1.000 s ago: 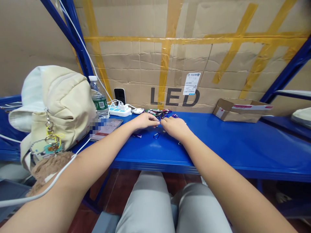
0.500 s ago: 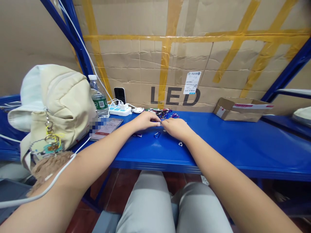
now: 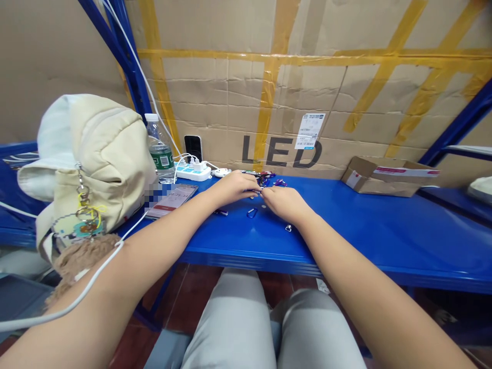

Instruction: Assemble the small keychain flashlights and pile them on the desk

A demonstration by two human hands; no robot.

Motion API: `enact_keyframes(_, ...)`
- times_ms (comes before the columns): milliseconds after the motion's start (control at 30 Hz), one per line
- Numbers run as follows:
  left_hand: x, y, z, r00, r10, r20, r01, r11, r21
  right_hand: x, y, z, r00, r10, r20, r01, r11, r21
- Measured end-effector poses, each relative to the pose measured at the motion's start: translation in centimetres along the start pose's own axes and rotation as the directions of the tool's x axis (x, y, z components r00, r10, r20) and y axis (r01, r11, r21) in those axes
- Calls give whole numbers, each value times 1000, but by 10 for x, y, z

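My left hand [image 3: 238,186] and my right hand [image 3: 285,203] meet over the blue table [image 3: 357,230], fingertips close together. The fingers of both are closed in a pinch around something small that I cannot make out. Just behind them lies a pile of small coloured metal pieces [image 3: 265,177], partly covered by my left hand. A blue carabiner [image 3: 251,212] rests in front of my hands. Beside my right wrist is a small silver piece [image 3: 288,228]. Near my left forearm lies a slim purple piece [image 3: 221,212].
On the left stand a cream bag [image 3: 111,148], a water bottle [image 3: 162,154] and a white power strip [image 3: 194,171]. A phone [image 3: 172,200] with a cable lies beside my left forearm. An open cardboard box [image 3: 390,179] sits at the back right, before a large carton wall [image 3: 215,97].
The whole view has shifted slightly, so things appear a little further right. My hands stay together at the same spot, with only small finger movement.
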State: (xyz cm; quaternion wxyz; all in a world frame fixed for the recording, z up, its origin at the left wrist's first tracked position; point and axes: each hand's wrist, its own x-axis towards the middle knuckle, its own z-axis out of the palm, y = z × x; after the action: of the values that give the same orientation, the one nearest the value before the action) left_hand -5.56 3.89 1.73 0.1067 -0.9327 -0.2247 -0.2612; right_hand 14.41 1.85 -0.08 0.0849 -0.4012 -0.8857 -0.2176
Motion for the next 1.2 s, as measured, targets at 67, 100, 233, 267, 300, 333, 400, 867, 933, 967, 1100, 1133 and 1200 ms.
enact_keyframes(67,0,0,0,1000,-12,-10,12,1000,-23,0,0,0,1000,4,-15,-4,1000,11)
enact_keyframes(100,0,1,-1,1000,-25,-17,24,998,-49,0,0,0,1000,13,-25,-13,1000,18)
enact_keyframes(233,1,0,0,994,-104,-46,95,983,-154,1,-2,-2,995,82,-51,-78,995,62)
enact_keyframes(267,1,-1,1,991,-123,-52,113,980,-165,1,-2,-2,994,93,-58,-89,993,72)
enact_keyframes(300,1,-1,1,989,-139,-54,128,976,-174,1,-2,-3,993,101,-68,-95,992,80)
enact_keyframes(333,1,-2,1,987,-153,-53,141,974,-180,1,-2,-3,991,106,-81,-99,991,87)
enact_keyframes(400,2,-2,1,985,-166,-40,155,970,-187,1,-2,-3,989,115,-94,-105,989,105)
enact_keyframes(867,2,9,1,994,-71,-86,74,997,32,7,0,12,973,230,-2,-101,432,896)
enact_keyframes(933,1,9,1,994,-74,-77,80,995,68,8,1,14,972,232,26,-116,382,917)
enact_keyframes(967,1,8,1,995,-75,-66,79,995,60,8,1,14,972,232,34,-125,391,912)
enact_keyframes(1100,2,3,4,994,-83,-72,79,995,-62,5,1,9,976,212,-38,-114,655,747)
enact_keyframes(1133,2,1,4,992,-92,-84,84,993,-85,4,1,7,979,194,-56,-110,746,657)
enact_keyframes(1200,2,-1,5,989,-112,-97,101,989,-106,2,1,3,988,146,-55,-106,886,452)
